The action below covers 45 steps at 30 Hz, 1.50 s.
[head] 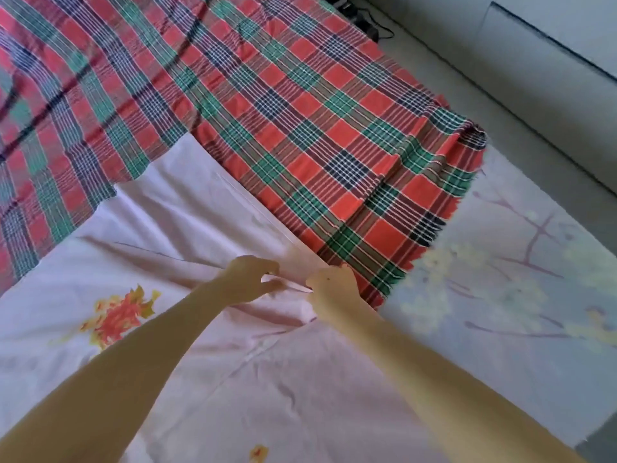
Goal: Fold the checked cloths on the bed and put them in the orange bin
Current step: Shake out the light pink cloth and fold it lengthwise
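Observation:
A bright red, green and navy checked cloth point(334, 155) lies spread diagonally across the right half of the bed. A second, paler checked cloth point(83, 105) covers the far left. My right hand point(334, 289) sits at the near long edge of the bright cloth, close to its near corner, with fingers curled on that edge. My left hand point(250, 279) is just left of it and pinches a pale pink fold point(253, 212) that runs along the cloth's edge. The two hands are almost touching. No orange bin is in view.
The bed wears a pink sheet point(233, 379) with orange flower prints; a blue floral part point(500, 295) lies to the right. Beyond the bed's right side are a grey floor point(450, 78), a white cabinet point(551, 61) and dark cables point(364, 25).

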Each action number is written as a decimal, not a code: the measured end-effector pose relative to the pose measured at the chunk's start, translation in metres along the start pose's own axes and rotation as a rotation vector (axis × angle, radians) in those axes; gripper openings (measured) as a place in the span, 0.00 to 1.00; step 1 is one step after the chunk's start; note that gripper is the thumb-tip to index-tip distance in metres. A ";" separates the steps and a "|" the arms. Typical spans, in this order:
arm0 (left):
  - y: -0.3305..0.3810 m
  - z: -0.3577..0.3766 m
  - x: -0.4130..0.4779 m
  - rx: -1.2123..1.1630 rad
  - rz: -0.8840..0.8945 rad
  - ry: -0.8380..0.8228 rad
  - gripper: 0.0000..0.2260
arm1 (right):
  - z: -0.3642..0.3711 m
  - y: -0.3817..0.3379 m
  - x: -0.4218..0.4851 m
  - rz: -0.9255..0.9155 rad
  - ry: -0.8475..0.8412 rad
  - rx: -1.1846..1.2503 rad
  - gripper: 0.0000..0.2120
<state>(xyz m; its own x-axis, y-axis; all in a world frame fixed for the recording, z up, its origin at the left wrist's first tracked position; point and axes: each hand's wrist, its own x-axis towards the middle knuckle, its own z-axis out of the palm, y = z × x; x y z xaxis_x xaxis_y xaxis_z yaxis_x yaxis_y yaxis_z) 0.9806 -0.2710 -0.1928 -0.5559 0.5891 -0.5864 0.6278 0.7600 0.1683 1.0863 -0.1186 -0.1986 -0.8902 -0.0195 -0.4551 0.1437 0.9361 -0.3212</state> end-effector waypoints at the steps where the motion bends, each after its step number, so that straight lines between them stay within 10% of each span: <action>1: -0.001 -0.004 -0.003 0.031 0.036 -0.034 0.10 | -0.002 0.008 0.000 0.000 -0.011 -0.016 0.06; 11: -0.160 -0.047 -0.015 0.669 -0.252 -0.155 0.12 | -0.039 0.019 0.055 0.072 -0.332 -0.092 0.19; 21: -0.206 -0.133 0.013 0.298 -0.187 0.162 0.09 | -0.059 -0.016 0.100 0.064 -0.591 -0.389 0.18; 27: -0.199 -0.197 0.089 0.537 0.123 0.098 0.14 | -0.099 -0.043 0.189 0.097 -0.225 -0.029 0.08; 32: -0.192 -0.223 0.122 0.663 0.172 -0.092 0.21 | -0.127 -0.079 0.247 -0.091 -0.027 0.692 0.23; 38: -0.226 -0.249 0.121 0.608 0.016 -0.204 0.09 | -0.114 -0.091 0.283 -0.162 0.073 0.361 0.25; 45: -0.291 -0.230 0.145 -0.018 -0.300 0.088 0.17 | -0.100 -0.087 0.292 0.105 0.031 0.254 0.19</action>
<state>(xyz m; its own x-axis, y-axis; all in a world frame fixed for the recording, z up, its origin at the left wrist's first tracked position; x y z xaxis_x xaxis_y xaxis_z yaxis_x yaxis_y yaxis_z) 0.5921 -0.3432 -0.1447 -0.7602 0.3591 -0.5415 0.4194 0.9077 0.0132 0.7701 -0.1705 -0.2204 -0.8770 0.0868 -0.4727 0.3359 0.8140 -0.4738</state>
